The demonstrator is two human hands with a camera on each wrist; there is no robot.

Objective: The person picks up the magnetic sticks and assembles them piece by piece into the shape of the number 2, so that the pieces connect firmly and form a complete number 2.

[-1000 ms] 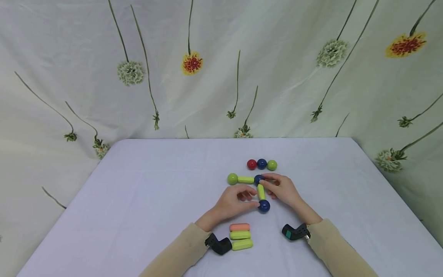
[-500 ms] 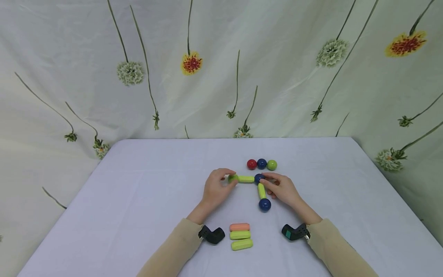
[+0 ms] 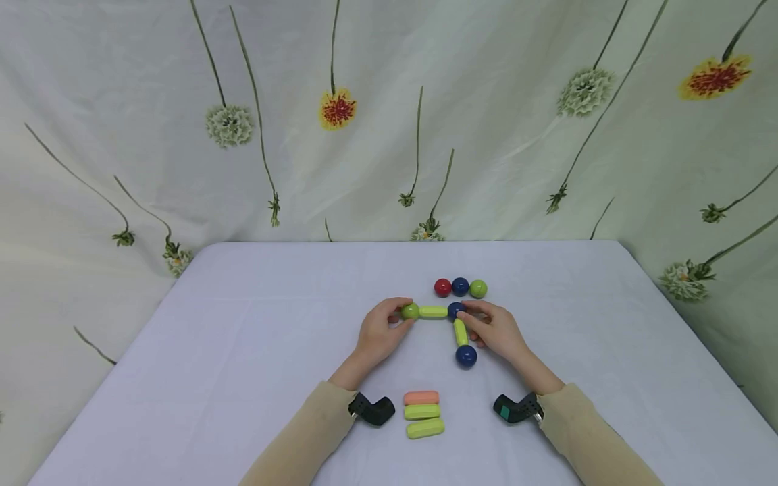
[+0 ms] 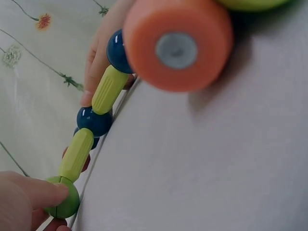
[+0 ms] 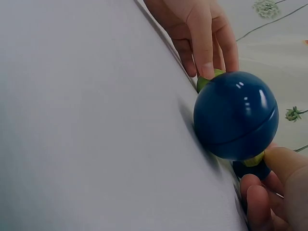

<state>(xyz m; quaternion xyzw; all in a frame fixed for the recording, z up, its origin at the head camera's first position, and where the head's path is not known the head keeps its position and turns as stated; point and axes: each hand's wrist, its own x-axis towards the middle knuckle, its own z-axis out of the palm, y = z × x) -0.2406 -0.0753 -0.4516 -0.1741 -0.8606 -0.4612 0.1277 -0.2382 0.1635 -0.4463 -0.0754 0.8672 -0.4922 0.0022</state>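
Observation:
Two yellow-green rods and three balls form an L on the table. My left hand [image 3: 378,331] pinches the green ball [image 3: 410,311] at its left end between thumb and fingers. From there a rod [image 3: 433,312] runs right to the blue corner ball [image 3: 456,310], which my right hand [image 3: 495,329] pinches. A second rod [image 3: 460,331] leads from that corner toward me and ends at another blue ball [image 3: 466,356], which looms large in the right wrist view. In the left wrist view, thumb and fingertips are on the green ball [image 4: 67,199].
Behind the L, a red ball [image 3: 442,287], a blue ball [image 3: 460,287] and a green ball [image 3: 478,289] sit in a row. Nearer me lie an orange rod [image 3: 421,398] with a metal end and two yellow-green rods [image 3: 422,412]. A flowered cloth [image 3: 377,155] hangs behind the table [image 3: 273,324].
My left hand has moved from the near blue ball, back and left, to grip the green ball. The right hand stays on the corner ball. The L has shifted slightly away from me.

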